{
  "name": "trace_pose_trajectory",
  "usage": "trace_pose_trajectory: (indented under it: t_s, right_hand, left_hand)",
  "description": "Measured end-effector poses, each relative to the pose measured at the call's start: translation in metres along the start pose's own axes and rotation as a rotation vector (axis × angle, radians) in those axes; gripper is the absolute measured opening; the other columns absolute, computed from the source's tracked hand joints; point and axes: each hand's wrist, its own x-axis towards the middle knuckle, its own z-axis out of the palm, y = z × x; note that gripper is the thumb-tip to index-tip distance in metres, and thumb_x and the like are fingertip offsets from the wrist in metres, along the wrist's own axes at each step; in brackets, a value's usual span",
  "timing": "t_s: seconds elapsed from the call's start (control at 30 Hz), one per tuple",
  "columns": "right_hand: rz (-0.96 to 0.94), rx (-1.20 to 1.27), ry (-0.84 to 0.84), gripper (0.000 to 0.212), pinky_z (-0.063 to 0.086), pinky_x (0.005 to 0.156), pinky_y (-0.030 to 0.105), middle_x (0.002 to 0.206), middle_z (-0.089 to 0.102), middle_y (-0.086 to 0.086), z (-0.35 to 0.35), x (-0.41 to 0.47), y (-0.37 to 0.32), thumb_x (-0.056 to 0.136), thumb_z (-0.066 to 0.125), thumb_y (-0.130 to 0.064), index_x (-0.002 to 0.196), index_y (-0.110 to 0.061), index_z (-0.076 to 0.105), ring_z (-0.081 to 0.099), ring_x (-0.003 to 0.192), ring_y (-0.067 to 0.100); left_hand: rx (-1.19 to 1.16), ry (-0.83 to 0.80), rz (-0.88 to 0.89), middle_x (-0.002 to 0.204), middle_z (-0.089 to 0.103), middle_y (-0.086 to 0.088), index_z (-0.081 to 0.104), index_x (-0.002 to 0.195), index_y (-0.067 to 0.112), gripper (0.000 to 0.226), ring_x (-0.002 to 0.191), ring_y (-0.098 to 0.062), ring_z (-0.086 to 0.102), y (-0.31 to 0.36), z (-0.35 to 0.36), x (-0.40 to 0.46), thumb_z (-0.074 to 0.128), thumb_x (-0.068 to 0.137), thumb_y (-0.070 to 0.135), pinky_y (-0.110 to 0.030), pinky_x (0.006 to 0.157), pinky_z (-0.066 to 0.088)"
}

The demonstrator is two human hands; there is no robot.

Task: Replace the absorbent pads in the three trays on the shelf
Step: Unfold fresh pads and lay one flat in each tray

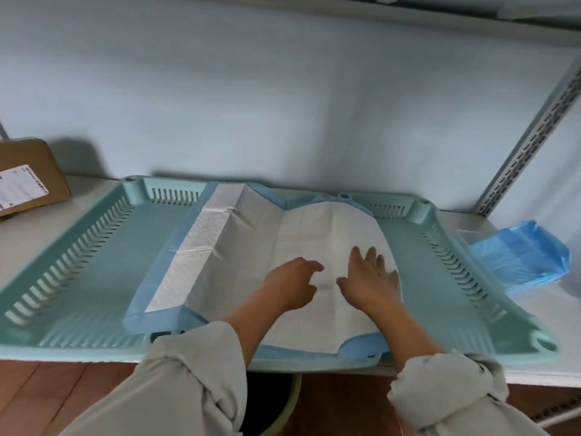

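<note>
A wide mint-green tray (94,278) with slotted walls lies on the white shelf. Inside it lies a white absorbent pad (251,247) with a blue border, partly unfolded; its left flap is still folded over and its edges ride up the tray's far and near walls. My left hand (290,286) rests on the pad's middle with fingers loosely bent. Just to its right, my right hand (371,278) lies flat on the pad with fingers spread, pressing it down.
A brown cardboard box (28,177) with a label stands at the shelf's left end. A folded blue plastic bundle (518,262) lies right of the tray. A perforated metal upright (528,140) rises at the right. Below the shelf edge is a dark bin (270,401) on the wooden floor.
</note>
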Motion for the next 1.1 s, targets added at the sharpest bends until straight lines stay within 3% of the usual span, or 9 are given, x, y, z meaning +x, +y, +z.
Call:
trace_pose_trajectory:
  t_s: [0.1, 0.17, 0.23, 0.37, 0.53, 0.7, 0.8, 0.93, 1.1]
  right_hand:
    - [0.2, 0.331, 0.008, 0.069, 0.032, 0.11, 0.047, 0.149, 0.026, 0.025, -0.008, 0.013, 0.029, 0.092, 0.051, -0.021, 0.147, 0.001, 0.015, 0.032, 0.136, 0.036]
    - [0.195, 0.514, 0.09, 0.028, 0.048, 0.083, 0.036, 0.108, 0.058, 0.02, -0.012, 0.018, 0.045, 0.085, 0.056, -0.01, 0.109, 0.002, 0.051, 0.055, 0.104, 0.032]
    - [0.135, 0.697, 0.162, 0.002, 0.048, 0.066, 0.034, 0.079, 0.06, 0.012, -0.017, 0.017, 0.047, 0.079, 0.058, 0.0, 0.08, -0.001, 0.057, 0.059, 0.083, 0.029]
    - [-0.102, 0.935, 0.087, 0.026, 0.053, 0.082, 0.03, 0.105, 0.069, 0.003, -0.032, 0.004, 0.026, 0.09, 0.058, -0.01, 0.114, -0.012, 0.067, 0.064, 0.093, 0.017]
    - [-0.143, 1.22, -0.436, 0.027, 0.047, 0.091, 0.033, 0.111, 0.07, 0.006, -0.026, -0.006, 0.009, 0.094, 0.049, -0.018, 0.112, -0.009, 0.067, 0.063, 0.106, 0.014]
    - [0.091, 1.182, -0.179, 0.045, 0.046, 0.097, 0.042, 0.132, 0.051, 0.006, -0.004, 0.015, 0.012, 0.092, 0.057, -0.016, 0.134, -0.007, 0.045, 0.052, 0.116, 0.022]
    - [0.156, 1.236, -0.334, 0.067, 0.056, 0.081, 0.039, 0.122, 0.058, 0.012, 0.006, 0.018, 0.012, 0.083, 0.072, -0.024, 0.138, -0.004, 0.039, 0.061, 0.104, 0.024]
    - [0.123, 1.15, -0.29, 0.053, 0.056, 0.076, 0.036, 0.112, 0.066, 0.009, 0.011, 0.019, 0.012, 0.077, 0.078, -0.016, 0.123, -0.004, 0.056, 0.063, 0.1, 0.023]
    - [0.108, 0.826, 0.328, 0.041, 0.049, 0.086, 0.034, 0.102, 0.067, 0.004, -0.015, 0.022, 0.039, 0.084, 0.067, -0.015, 0.123, -0.022, 0.057, 0.063, 0.094, 0.021]
  left_hand:
    - [-0.304, -0.023, -0.044, 0.142, 0.046, -0.003, 0.044, 0.138, 0.026, 0.047, 0.126, -0.018, 0.048, 0.017, 0.002, 0.014, 0.055, 0.093, 0.021, -0.029, 0.106, 0.038]
    - [-0.533, -0.06, -0.087, 0.136, 0.052, -0.006, 0.048, 0.135, 0.024, 0.044, 0.118, -0.018, 0.053, 0.031, 0.002, 0.017, 0.057, 0.092, 0.022, -0.029, 0.099, 0.043]
    - [-0.766, -0.157, -0.128, 0.135, 0.052, -0.005, 0.045, 0.137, 0.023, 0.046, 0.118, -0.019, 0.052, 0.046, 0.001, 0.018, 0.057, 0.093, 0.03, -0.03, 0.089, 0.048]
    - [-1.131, -0.207, -0.173, 0.135, 0.052, -0.001, 0.042, 0.137, 0.024, 0.056, 0.119, -0.021, 0.053, 0.049, -0.01, 0.02, 0.056, 0.089, 0.048, -0.033, 0.083, 0.053]
    - [-1.071, 0.008, -0.286, 0.109, 0.063, -0.009, 0.056, 0.116, 0.012, 0.032, 0.095, -0.02, 0.062, 0.025, -0.021, 0.022, 0.053, 0.094, 0.034, -0.031, 0.071, 0.055]
    - [-1.081, 0.124, -0.391, 0.089, 0.063, -0.015, 0.059, 0.081, 0.01, 0.032, 0.074, -0.025, 0.061, 0.009, -0.018, 0.019, 0.035, 0.091, -0.008, -0.034, 0.071, 0.052]
    - [-1.105, 0.125, -0.359, 0.083, 0.062, -0.009, 0.058, 0.094, 0.008, 0.031, 0.076, -0.025, 0.061, 0.008, -0.018, 0.017, 0.034, 0.092, -0.009, -0.035, 0.073, 0.053]
    - [-1.1, 0.129, -0.371, 0.087, 0.062, -0.006, 0.058, 0.113, 0.009, 0.035, 0.08, -0.023, 0.06, 0.01, -0.02, 0.015, 0.033, 0.094, -0.007, -0.033, 0.071, 0.051]
    - [-1.072, -0.03, -0.26, 0.133, 0.051, -0.004, 0.036, 0.142, 0.028, 0.042, 0.113, -0.024, 0.057, 0.029, -0.023, 0.014, 0.043, 0.1, 0.028, -0.039, 0.092, 0.05]
